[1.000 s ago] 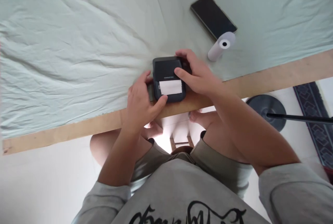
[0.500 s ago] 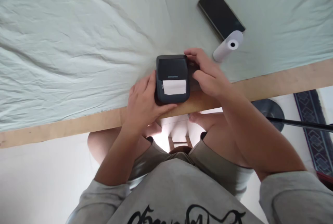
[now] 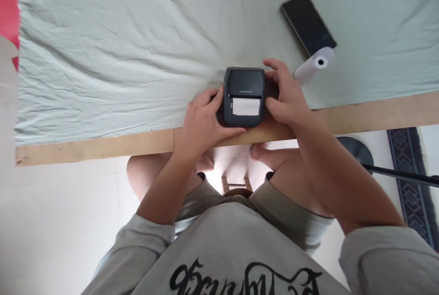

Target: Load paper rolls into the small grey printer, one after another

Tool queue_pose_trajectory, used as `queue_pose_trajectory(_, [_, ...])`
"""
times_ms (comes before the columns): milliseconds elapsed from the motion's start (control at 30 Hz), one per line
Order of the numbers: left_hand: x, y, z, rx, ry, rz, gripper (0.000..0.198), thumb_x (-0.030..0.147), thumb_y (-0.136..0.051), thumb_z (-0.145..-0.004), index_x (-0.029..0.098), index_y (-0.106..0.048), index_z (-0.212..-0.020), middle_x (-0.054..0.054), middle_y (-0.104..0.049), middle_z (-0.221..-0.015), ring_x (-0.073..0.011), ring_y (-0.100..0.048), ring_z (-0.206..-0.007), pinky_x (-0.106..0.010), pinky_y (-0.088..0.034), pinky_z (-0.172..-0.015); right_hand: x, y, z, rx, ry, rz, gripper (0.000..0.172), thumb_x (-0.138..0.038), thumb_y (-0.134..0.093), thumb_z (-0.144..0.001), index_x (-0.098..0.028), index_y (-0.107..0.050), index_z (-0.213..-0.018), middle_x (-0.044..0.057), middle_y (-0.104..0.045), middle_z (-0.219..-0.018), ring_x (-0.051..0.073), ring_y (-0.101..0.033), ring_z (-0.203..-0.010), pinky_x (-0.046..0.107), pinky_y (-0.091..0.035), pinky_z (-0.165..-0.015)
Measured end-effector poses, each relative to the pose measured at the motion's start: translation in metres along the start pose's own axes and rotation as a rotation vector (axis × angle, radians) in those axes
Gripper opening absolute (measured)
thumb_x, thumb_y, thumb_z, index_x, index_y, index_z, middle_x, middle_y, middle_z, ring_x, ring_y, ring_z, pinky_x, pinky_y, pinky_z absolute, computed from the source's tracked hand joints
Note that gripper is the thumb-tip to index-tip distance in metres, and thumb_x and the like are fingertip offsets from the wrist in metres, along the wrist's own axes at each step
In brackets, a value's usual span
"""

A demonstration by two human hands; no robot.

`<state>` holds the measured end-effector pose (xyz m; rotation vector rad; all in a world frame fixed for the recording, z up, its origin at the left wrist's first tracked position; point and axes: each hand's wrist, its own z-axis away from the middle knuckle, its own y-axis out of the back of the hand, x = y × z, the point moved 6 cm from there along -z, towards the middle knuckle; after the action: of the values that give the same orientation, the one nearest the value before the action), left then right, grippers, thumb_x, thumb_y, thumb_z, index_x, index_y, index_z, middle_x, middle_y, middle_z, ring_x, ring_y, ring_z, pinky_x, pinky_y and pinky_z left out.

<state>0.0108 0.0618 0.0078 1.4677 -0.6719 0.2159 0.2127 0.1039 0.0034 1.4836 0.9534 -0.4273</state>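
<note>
A small dark label printer (image 3: 244, 82) sits at the wooden front edge of the cloth-covered table. White paper (image 3: 246, 107) shows in its slot. My left hand (image 3: 202, 119) is closed around the printer's left side, its thumb lying along the front. On the right side, my right hand (image 3: 287, 93) holds it with curled fingers and thumb, the index finger raised by the far corner. Some fingertips are hidden against the printer's sides. Beyond my right hand, a white paper roll (image 3: 307, 69) with a dark core hole lies touching a black phone (image 3: 310, 25).
A pale green, wrinkled cloth (image 3: 120, 57) covers the table behind a bare wooden edge (image 3: 103, 146). Something red (image 3: 8, 11) shows at the far left. Below right are a round dark base (image 3: 355, 151) with a black pole (image 3: 401, 174) and a patterned rug (image 3: 411, 171).
The view has shifted, so the printer, phone and roll appear farther right. The red thing at left has come into view. My right index finger has lifted slightly; both hands stay on the printer.
</note>
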Motion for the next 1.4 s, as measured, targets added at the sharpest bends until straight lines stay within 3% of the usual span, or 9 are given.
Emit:
queue_pose_trajectory(133, [0.001, -0.001, 0.002, -0.016, 0.005, -0.004, 0.102, 0.064, -0.084, -0.071, 0.015, -0.047, -0.153, -0.018, -0.058, -0.143, -0.0395, -0.056, -0.133, -0.054, -0.043, -0.114, 0.000, -0.003, 0.001, -0.047, -0.053, -0.156, 0.066, -0.018, -0.051, -0.069, -0.027, -0.045, -0.135, 0.006, -0.068, -0.139, 0.028, -0.063, -0.133, 0.054, -0.045, -0.116])
queue_pose_trajectory(267, [0.001, 0.001, 0.003, 0.014, 0.004, 0.059, 0.068, 0.057, -0.061, -0.093, 0.022, -0.050, -0.151, -0.015, -0.060, -0.144, -0.0363, -0.055, -0.136, -0.052, -0.041, -0.116, -0.006, -0.002, 0.004, -0.071, -0.036, -0.307, 0.054, -0.029, -0.056, -0.081, -0.029, -0.044, -0.133, 0.006, -0.065, -0.143, 0.025, -0.061, -0.133, 0.052, -0.046, -0.117])
queue_pose_trajectory(367, [0.001, 0.002, 0.003, 0.019, 0.000, 0.072, 0.062, 0.052, -0.053, -0.097, 0.020, -0.050, -0.150, -0.015, -0.061, -0.143, -0.0349, -0.055, -0.135, -0.049, -0.041, -0.115, -0.004, 0.000, 0.005, -0.048, -0.043, -0.261, 0.056, -0.038, -0.069, -0.079, -0.029, -0.048, -0.131, 0.008, -0.063, -0.142, 0.026, -0.061, -0.131, 0.050, -0.047, -0.116])
queue_pose_trajectory(500, [0.002, 0.002, 0.003, 0.007, -0.001, 0.056, 0.067, 0.050, -0.052, -0.096, 0.014, -0.048, -0.152, -0.016, -0.065, -0.136, -0.0349, -0.057, -0.131, -0.050, -0.043, -0.113, 0.001, 0.005, 0.002, 0.094, -0.092, -0.252, 0.053, -0.044, -0.072, -0.077, -0.028, -0.053, -0.124, 0.008, -0.063, -0.124, 0.025, -0.066, -0.110, 0.043, -0.058, -0.092])
queue_pose_trajectory(667, [0.001, 0.002, 0.001, 0.017, 0.006, 0.054, 0.070, 0.051, -0.052, -0.094, 0.011, -0.050, -0.151, -0.017, -0.065, -0.134, -0.0340, -0.059, -0.128, -0.049, -0.045, -0.111, -0.010, 0.004, -0.005, 0.207, -0.159, -0.216, 0.040, -0.058, -0.057, -0.089, -0.031, -0.052, -0.118, -0.003, -0.054, -0.071, 0.017, -0.058, -0.064, 0.035, -0.048, -0.060])
queue_pose_trajectory(867, [0.000, 0.004, 0.002, 0.015, -0.004, 0.046, 0.073, 0.052, -0.054, -0.095, 0.008, -0.049, -0.153, -0.017, -0.066, -0.131, -0.0340, -0.060, -0.126, -0.047, -0.046, -0.110, -0.023, 0.011, -0.013, 0.332, -0.231, -0.190, 0.021, -0.046, -0.058, -0.089, -0.031, -0.054, -0.103, 0.001, -0.074, -0.086, 0.015, -0.053, -0.054, 0.033, -0.042, -0.052])
queue_pose_trajectory(1067, [0.000, 0.003, 0.004, 0.001, 0.037, 0.053, 0.071, 0.048, -0.057, -0.094, 0.010, -0.049, -0.153, -0.017, -0.064, -0.134, -0.0356, -0.058, -0.129, -0.052, -0.044, -0.113, -0.037, 0.004, -0.029, 0.006, -0.079, 0.147, 0.008, -0.029, -0.065, -0.078, -0.027, -0.071, -0.082, 0.000, -0.074, -0.074, 0.017, -0.057, -0.058, 0.038, -0.050, -0.068])
queue_pose_trajectory(1233, [-0.001, 0.002, 0.003, 0.030, 0.028, 0.072, 0.071, 0.050, -0.057, -0.092, 0.011, -0.051, -0.152, -0.016, -0.065, -0.133, -0.0339, -0.060, -0.126, -0.050, -0.046, -0.111, -0.042, 0.001, -0.041, -0.247, -0.101, 0.394, 0.023, -0.026, -0.075, -0.076, -0.032, -0.075, -0.098, 0.002, -0.078, -0.098, 0.030, -0.068, -0.089, 0.049, -0.051, -0.083])
queue_pose_trajectory(1400, [-0.001, 0.003, 0.001, 0.032, -0.004, 0.081, 0.075, 0.055, -0.051, -0.094, 0.006, -0.052, -0.151, -0.018, -0.066, -0.129, -0.0346, -0.062, -0.121, -0.050, -0.048, -0.107, -0.050, -0.004, -0.050, -0.386, -0.147, 0.541, 0.036, -0.022, -0.075, -0.077, -0.031, -0.072, -0.111, 0.003, -0.078, -0.105, 0.032, -0.068, -0.096, 0.049, -0.051, -0.078])
